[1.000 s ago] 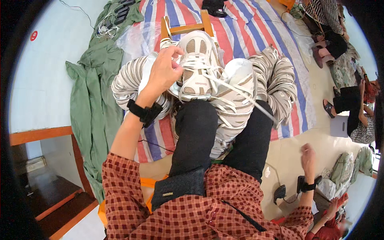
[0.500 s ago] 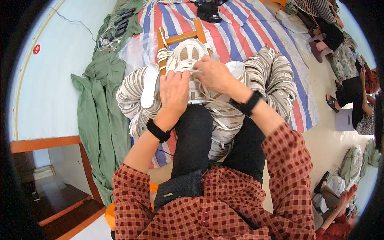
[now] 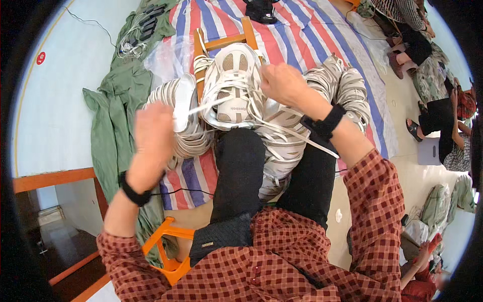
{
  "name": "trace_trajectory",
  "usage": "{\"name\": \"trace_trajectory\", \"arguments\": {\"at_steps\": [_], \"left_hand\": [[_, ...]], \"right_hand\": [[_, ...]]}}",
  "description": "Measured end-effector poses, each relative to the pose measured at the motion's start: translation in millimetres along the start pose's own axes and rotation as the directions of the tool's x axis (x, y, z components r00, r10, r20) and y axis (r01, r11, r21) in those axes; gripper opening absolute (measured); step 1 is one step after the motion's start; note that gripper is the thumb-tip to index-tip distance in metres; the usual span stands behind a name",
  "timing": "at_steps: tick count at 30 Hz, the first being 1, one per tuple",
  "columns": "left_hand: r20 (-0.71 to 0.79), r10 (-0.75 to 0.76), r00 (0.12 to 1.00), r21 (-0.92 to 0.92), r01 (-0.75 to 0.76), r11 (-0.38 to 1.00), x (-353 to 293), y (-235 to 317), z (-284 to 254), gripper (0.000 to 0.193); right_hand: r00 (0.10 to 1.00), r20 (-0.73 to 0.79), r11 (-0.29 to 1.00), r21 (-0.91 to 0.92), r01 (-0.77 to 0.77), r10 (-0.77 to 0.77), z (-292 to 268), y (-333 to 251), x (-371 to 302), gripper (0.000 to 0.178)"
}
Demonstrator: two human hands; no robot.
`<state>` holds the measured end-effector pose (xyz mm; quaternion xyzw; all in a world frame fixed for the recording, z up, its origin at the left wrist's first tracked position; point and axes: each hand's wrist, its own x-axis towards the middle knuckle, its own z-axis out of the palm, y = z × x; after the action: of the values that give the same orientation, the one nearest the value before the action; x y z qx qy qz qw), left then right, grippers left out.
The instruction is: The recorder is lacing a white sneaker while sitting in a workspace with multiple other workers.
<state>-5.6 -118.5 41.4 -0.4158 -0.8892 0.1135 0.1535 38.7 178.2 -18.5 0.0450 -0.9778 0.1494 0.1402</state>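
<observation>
A white and beige sneaker [image 3: 234, 63] rests toe-away on a wooden frame [image 3: 226, 41] just beyond my knees. Its white shoelace [image 3: 210, 104] stretches from the eyelets out to my left hand [image 3: 155, 132], which is closed on it and blurred by motion. On the other side of the sneaker, my right hand [image 3: 284, 83] is closed with its fingers curled in; what it holds, if anything, is hidden. Loose lace hangs from the sneaker across a row of nested shoes [image 3: 282, 151] between my legs. More lace is wound on the frame's left bar.
More nested shoes lie left [image 3: 193, 143] and right [image 3: 352, 95] on a striped sheet [image 3: 191, 186]. Green cloth [image 3: 121, 116] lies along the left wall. An orange stool [image 3: 176, 269] is beside me. Several people sit at the right; a black item [image 3: 260, 11] lies far ahead.
My left hand has swung left and nearer from the sneaker, drawing the lace taut. My right hand has moved slightly right, off the laces. The sneaker's tongue and opening now show.
</observation>
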Motion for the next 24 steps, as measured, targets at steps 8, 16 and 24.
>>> {"name": "trace_trajectory", "arguments": {"at_steps": [8, 16, 24], "left_hand": [[0.157, -0.382, 0.911, 0.094, 0.371, 0.924, -54, -122, -8, 0.008], [-0.052, -0.19, 0.98, -0.253, 0.172, 0.952, -9, -11, 27, 0.015], [-0.245, -0.121, 0.962, -0.506, -0.02, 0.863, 63, 66, 29, 0.018]], "right_hand": [[0.961, 0.276, 0.989, -0.14, 0.054, -0.014, 20, -24, 6, 0.022], [0.98, 0.111, 0.907, 0.373, -0.197, 0.167, 18, -30, -19, 0.018], [0.995, 0.09, 0.992, 0.11, -0.057, 0.047, 32, -44, -7, 0.014]]}}
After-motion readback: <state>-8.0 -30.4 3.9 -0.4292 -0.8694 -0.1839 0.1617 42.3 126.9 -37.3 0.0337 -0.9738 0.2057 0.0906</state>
